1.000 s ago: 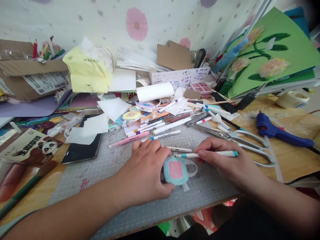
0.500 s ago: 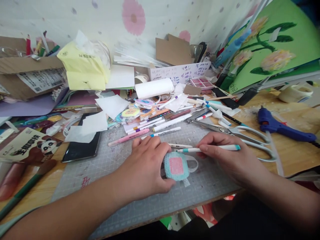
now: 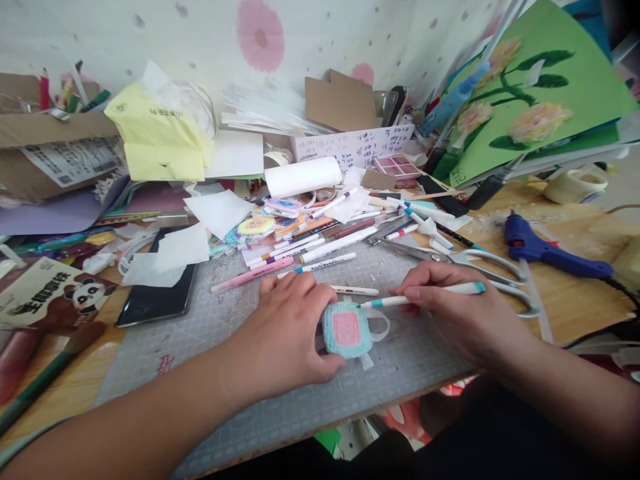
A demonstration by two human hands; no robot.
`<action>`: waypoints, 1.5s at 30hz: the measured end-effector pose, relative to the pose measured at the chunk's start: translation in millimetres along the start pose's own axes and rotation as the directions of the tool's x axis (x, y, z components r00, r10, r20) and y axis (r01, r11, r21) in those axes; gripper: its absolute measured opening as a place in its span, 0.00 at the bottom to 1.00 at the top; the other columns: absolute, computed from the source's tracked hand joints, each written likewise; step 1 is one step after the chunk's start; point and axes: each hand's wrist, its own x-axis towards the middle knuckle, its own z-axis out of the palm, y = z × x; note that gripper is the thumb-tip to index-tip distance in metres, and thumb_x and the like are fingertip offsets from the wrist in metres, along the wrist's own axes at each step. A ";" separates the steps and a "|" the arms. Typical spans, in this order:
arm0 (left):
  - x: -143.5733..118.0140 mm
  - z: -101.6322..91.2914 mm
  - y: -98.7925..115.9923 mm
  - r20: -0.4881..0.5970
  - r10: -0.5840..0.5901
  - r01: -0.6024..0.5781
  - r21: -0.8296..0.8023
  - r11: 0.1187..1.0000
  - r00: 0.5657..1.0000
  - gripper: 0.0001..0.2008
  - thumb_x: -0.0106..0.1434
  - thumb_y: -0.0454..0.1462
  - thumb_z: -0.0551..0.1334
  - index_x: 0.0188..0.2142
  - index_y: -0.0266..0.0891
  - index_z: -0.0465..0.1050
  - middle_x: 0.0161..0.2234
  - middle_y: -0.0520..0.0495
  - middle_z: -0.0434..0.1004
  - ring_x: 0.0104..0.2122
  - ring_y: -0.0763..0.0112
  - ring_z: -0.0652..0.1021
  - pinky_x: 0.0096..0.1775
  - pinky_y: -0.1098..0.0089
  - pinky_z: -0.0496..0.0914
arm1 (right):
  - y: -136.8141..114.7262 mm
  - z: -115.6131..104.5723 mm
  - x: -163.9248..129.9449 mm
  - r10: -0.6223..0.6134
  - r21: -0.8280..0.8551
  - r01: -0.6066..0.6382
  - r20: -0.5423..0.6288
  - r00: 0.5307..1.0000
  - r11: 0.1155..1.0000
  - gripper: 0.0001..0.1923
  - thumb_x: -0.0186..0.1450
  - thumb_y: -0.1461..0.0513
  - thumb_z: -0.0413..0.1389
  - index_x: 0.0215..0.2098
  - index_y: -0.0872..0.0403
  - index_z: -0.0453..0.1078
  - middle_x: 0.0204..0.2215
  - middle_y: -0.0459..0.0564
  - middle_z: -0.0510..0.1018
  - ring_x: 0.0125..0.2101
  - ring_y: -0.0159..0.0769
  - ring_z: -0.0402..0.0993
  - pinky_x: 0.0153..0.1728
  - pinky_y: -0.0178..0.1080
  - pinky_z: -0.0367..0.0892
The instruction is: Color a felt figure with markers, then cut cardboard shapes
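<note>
The right hand [image 3: 450,313] has its grip closed on a white pen with teal bands [image 3: 425,295], tip touching the small teal-and-pink woven pad [image 3: 347,329]. The left hand [image 3: 290,327] pins that pad's far side to the grey cutting mat [image 3: 210,333]; steel scissors [image 3: 480,273] lie just beyond the pen.

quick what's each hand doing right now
left hand: closed on the teal and pink pouch, pinning it to the mat
right hand: closed on a pen
</note>
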 end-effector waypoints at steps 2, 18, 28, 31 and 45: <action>0.4 0.0 -0.5 -0.001 0.006 -0.006 0.004 1.000 1.000 0.24 0.46 0.47 0.68 0.42 0.44 0.68 0.40 0.47 0.68 0.43 0.55 0.69 0.45 0.53 0.58 | 1.5 -1.1 0.1 -0.007 0.031 0.007 0.003 1.000 0.999 0.08 0.56 0.60 0.63 0.21 0.51 0.72 0.18 0.42 0.73 0.22 0.32 0.66 0.26 0.35 0.59; 3.1 -5.5 4.7 0.044 -0.028 0.028 0.011 1.000 0.999 0.23 0.48 0.47 0.67 0.42 0.42 0.68 0.40 0.46 0.68 0.44 0.54 0.69 0.46 0.52 0.57 | 5.0 -11.4 -9.6 -0.006 -0.006 0.007 0.115 0.993 1.000 0.09 0.59 0.62 0.60 0.21 0.48 0.73 0.18 0.41 0.72 0.24 0.34 0.66 0.50 0.41 0.61; -1.1 3.9 0.3 -0.050 0.003 -0.002 0.028 1.000 0.999 0.24 0.47 0.47 0.68 0.42 0.43 0.68 0.39 0.48 0.69 0.43 0.54 0.70 0.45 0.53 0.56 | 2.2 -9.4 -14.3 0.011 -0.049 -0.005 0.127 0.992 0.999 0.07 0.56 0.61 0.61 0.20 0.49 0.72 0.19 0.42 0.73 0.31 0.37 0.71 0.48 0.40 0.61; 0.5 4.5 0.2 -0.058 0.011 -0.009 0.032 0.999 0.998 0.24 0.47 0.47 0.68 0.42 0.44 0.68 0.39 0.49 0.69 0.43 0.55 0.70 0.44 0.54 0.56 | 1.8 -10.7 -14.9 0.013 -0.037 -0.009 0.119 0.993 0.999 0.07 0.57 0.61 0.60 0.22 0.49 0.72 0.19 0.40 0.72 0.26 0.33 0.67 0.49 0.39 0.61; -0.9 4.4 -0.4 -0.050 0.008 -0.006 0.041 0.999 0.999 0.25 0.47 0.48 0.68 0.43 0.43 0.67 0.39 0.49 0.68 0.44 0.55 0.70 0.45 0.54 0.56 | 4.5 -15.1 -16.7 0.023 -0.002 -0.023 0.148 0.989 1.000 0.08 0.58 0.63 0.59 0.21 0.51 0.72 0.19 0.39 0.72 0.24 0.31 0.64 0.59 0.43 0.51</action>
